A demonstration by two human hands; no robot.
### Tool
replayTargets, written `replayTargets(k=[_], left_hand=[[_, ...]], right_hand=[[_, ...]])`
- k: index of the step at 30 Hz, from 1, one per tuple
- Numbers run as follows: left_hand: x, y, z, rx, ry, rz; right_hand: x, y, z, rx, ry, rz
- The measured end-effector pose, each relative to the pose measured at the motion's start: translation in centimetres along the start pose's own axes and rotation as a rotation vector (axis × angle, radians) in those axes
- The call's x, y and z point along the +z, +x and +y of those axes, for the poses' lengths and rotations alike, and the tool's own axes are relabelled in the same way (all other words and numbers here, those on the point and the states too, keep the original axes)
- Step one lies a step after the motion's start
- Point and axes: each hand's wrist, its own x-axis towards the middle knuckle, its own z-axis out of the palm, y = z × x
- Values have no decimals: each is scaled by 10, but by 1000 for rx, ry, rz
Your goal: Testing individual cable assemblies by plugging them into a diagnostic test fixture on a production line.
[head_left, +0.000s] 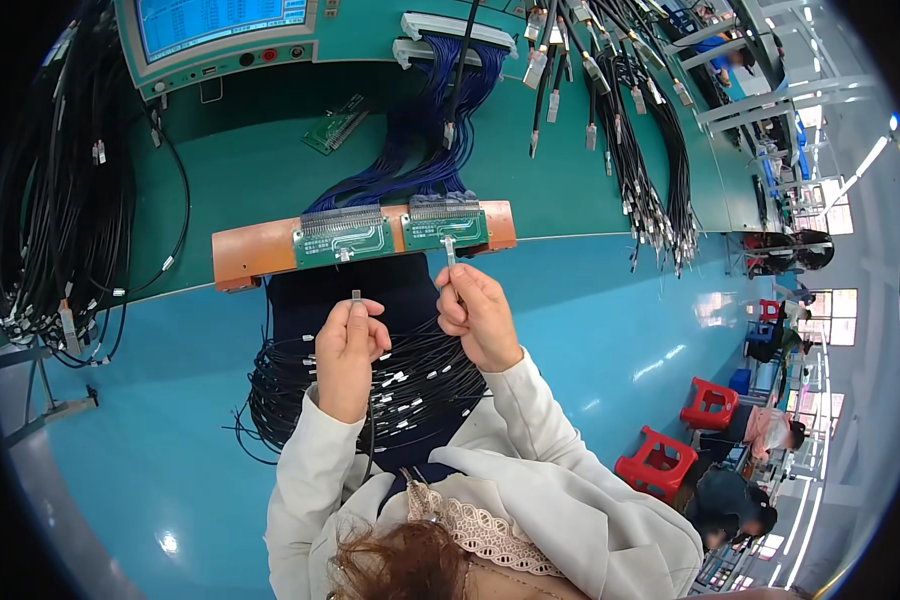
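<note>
Between the thumb and fingers of my left hand (348,345) is a cable connector (356,295), its small metal tip pointing up. It sits just short of the socket on the left green circuit board (342,240). My right hand (476,312) pinches a second connector (451,250), whose tip meets the socket of the right green circuit board (444,228); whether it is fully seated I cannot tell. Both boards are fixed to an orange-brown bar (255,252) at the bench edge. A large coil of black cables (400,385) with white tags rests on my lap.
Blue-purple wires (395,150) run from the boards to white connectors beside a tester with a screen (220,25). A loose green board (335,125) lies on the green bench (240,150). Black cable bundles hang at left (70,190) and right (640,170). Red stools (658,462) stand behind right.
</note>
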Motion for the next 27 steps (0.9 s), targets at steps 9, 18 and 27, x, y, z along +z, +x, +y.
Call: replayTargets(k=[9, 18, 27], left_hand=[[2, 14, 2, 70, -14, -4], [0, 24, 16, 66, -78, -2], [-1, 24, 14, 37, -105, -15]], right_hand=[[11, 0, -5, -34, -103, 75], [12, 0, -4, -23, -107, 59], [9, 1, -4, -20, -98, 52]])
